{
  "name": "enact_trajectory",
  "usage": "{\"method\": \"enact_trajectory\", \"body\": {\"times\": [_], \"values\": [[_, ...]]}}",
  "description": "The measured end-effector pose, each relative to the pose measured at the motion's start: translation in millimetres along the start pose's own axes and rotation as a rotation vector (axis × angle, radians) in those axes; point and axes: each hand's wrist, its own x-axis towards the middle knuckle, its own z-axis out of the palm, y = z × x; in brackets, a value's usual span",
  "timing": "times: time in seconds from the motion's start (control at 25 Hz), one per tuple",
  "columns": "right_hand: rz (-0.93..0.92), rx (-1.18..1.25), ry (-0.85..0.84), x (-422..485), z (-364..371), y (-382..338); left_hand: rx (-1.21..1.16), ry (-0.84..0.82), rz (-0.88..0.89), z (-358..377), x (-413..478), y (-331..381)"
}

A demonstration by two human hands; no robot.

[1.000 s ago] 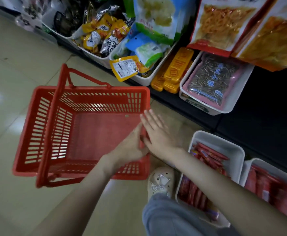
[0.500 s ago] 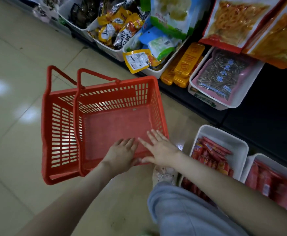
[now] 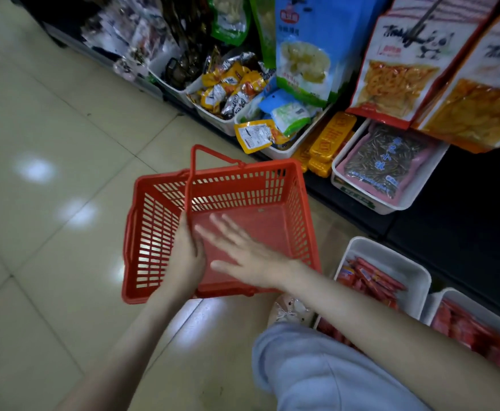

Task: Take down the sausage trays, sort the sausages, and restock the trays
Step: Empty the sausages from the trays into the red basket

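The white plastic sausage tray [image 3: 391, 253] sat right of the red slatted plastic basket [image 3: 302, 209].
Your left hand [image 3: 188, 253] gripped the basket's handle [image 3: 190, 185]; your right hand [image 3: 251, 256], released and spread, hovered inside it, nearer the tray.

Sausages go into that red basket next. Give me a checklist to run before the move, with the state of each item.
1. Red basket empty inside: ok, only its bare floor shows.
2. Left hand holding the basket: ok, it grips a side wall.
3. Right hand free: ok, open, fingers spread above the basket floor.
4. Sausage trays down: ok, the near tray and the far tray sit on the floor.
5. Sausages sorted: cannot tell, too blurred.
6. Handle out of the way: not ok, it stands upright over the basket.
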Motion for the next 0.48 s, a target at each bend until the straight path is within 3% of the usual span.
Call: {"method": "enact_trajectory", "body": {"times": [0.12, 0.24, 0.32, 0.4, 0.48], "values": [[0.039, 0.191, -0.023, 16.2, 10.2, -14.8, -0.225, -0.082, -0.16, 0.5, 5.9, 8.6], [0.041, 0.258, 0.21, 5.3, -11.3, -4.9, -0.345, -0.295, -0.04, 2.1, 21.5, 18.5], [0.135, 0.17, 0.308, -12.1, -29.4, 19.5, -0.231, -0.442, 0.163, 15.5, 27.1, 33.0], [0.267, 0.052, 0.341, -33.9, -38.4, 52.9, -0.056, -0.489, 0.368, 43.3, 28.2, 45.2], [0.463, -0.083, 0.305, -56.0, -38.1, 84.7, 0.153, -0.51, 0.449, 76.1, 23.1, 48.3]]}}
